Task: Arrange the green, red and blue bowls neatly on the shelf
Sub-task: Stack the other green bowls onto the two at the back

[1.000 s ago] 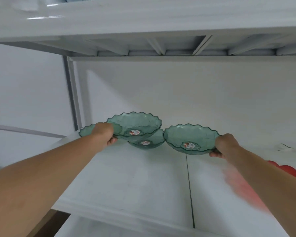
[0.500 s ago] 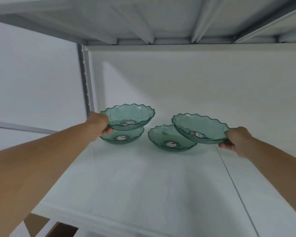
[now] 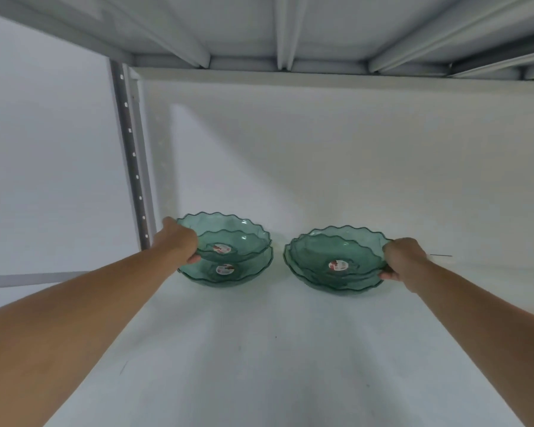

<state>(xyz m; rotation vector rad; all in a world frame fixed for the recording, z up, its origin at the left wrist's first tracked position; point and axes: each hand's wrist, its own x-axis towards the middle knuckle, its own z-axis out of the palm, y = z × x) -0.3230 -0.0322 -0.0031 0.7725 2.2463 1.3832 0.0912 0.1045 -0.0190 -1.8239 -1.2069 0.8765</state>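
Note:
Two pairs of clear green scalloped bowls stand at the back of the white shelf (image 3: 259, 349). My left hand (image 3: 179, 241) grips the left rim of the upper left green bowl (image 3: 244, 238), held slightly above the lower left green bowl (image 3: 228, 277). My right hand (image 3: 404, 260) grips the right rim of the upper right green bowl (image 3: 336, 254), which sits nested in the lower right green bowl (image 3: 336, 286). Each bowl has a red and white sticker at its centre. No red or blue bowl is in view.
The underside of the shelf above (image 3: 275, 29), with ribs, hangs overhead. A perforated metal upright (image 3: 133, 161) stands at the back left beside the left bowls. The white back panel (image 3: 352, 155) rises just behind the bowls.
Both hands carried their bowls down and back over the bowls resting on the shelf. The right bowl moved left onto the lower one. The camera moved closer and tilted up.

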